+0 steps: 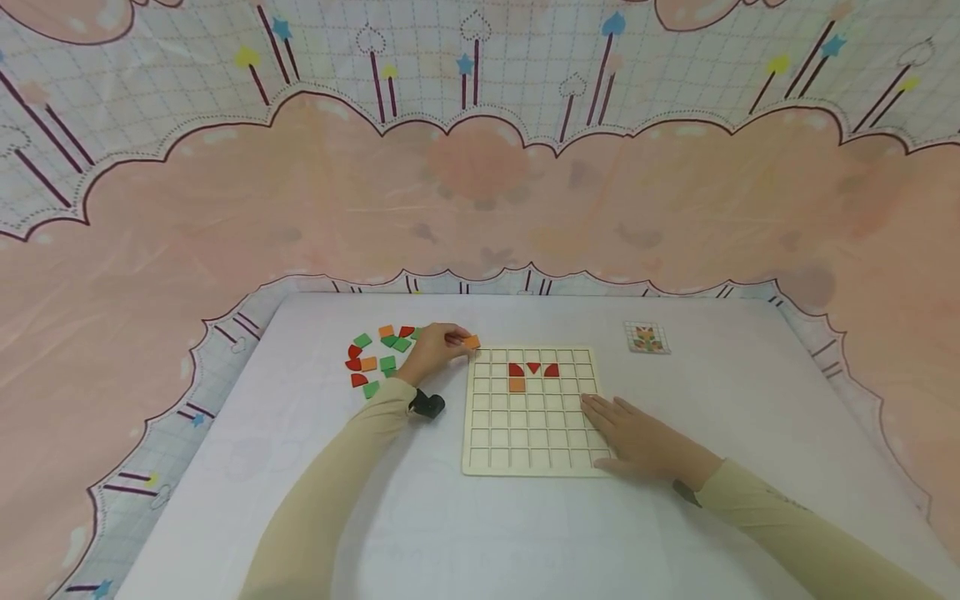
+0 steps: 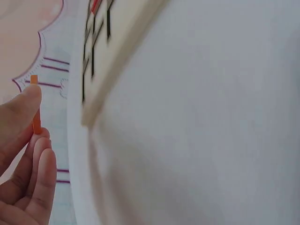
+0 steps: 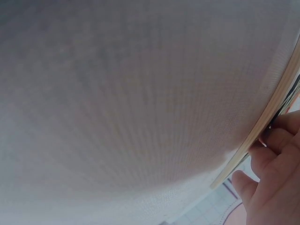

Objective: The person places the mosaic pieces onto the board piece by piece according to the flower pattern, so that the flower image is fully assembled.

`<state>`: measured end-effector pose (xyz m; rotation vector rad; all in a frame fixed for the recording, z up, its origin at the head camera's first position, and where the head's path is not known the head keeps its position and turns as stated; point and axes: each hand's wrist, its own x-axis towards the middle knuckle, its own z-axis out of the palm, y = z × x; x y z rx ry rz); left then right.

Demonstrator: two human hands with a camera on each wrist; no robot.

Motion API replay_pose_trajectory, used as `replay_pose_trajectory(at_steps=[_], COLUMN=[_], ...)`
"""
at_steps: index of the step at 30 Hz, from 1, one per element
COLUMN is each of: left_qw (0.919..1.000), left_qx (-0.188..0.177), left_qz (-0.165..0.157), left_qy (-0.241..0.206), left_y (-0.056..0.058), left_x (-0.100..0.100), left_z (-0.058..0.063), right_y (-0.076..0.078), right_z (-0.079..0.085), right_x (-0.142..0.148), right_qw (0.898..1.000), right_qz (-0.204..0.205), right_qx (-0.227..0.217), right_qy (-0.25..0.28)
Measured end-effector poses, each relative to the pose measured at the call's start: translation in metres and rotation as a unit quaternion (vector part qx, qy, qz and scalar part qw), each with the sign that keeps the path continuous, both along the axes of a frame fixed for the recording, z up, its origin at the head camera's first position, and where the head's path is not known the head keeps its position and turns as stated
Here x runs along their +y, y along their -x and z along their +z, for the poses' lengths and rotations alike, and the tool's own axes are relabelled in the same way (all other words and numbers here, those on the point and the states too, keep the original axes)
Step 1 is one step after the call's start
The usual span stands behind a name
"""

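Lying leftmost, loose tiles [image 1: 387,363] are seemingly part-hidden by the left hand [image 1: 431,353], which pinches an orange tile [image 1: 471,342] near the grid board [image 1: 540,421]; the right hand [image 1: 641,440], fingers extended, touches the board's right edge; a picture card [image 1: 647,337] lies beyond.

On the white table [image 1: 465,533] we see a gridded board [image 1: 538,437], loose red, green and orange pieces [image 1: 387,363], and a small picture card [image 1: 647,337].
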<state>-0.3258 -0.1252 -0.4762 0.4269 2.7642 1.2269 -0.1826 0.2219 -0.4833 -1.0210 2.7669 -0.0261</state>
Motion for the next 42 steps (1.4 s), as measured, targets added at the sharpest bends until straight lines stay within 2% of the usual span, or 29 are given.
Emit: replay_pose_trajectory(at_steps=[8, 13, 22, 31, 42], left_qw=[0.9993, 0.9972, 0.9932, 0.9867, 0.9843], left_qx=[0.011, 0.016, 0.003, 0.009, 0.006], left_qz=[-0.028, -0.061, -0.115, -0.161, -0.172], left_qy=[-0.024, -0.041, -0.019, 0.024, 0.039], left_y=[-0.013, -0.022, -0.032, -0.034, -0.033], left_x=[0.024, 0.038, 0.059, 0.075, 0.086], left_z=[0.006, 0.008, 0.006, 0.001, 0.0], right_y=[-0.001, -0.001, -0.001, 0.001, 0.0], right_z=[0.0, 0.0, 0.001, -0.002, 0.001], right_x=[0.0, 0.0, 0.0, 0.0, 0.0], right_qw=[1.0, 1.0, 1.0, 1.0, 1.0], right_qz=[0.006, 0.004, 0.003, 0.002, 0.009], right_qx=[0.009, 0.008, 0.01, 0.005, 0.011], right_qy=[0.004, 0.003, 0.0, -0.01, -0.007])
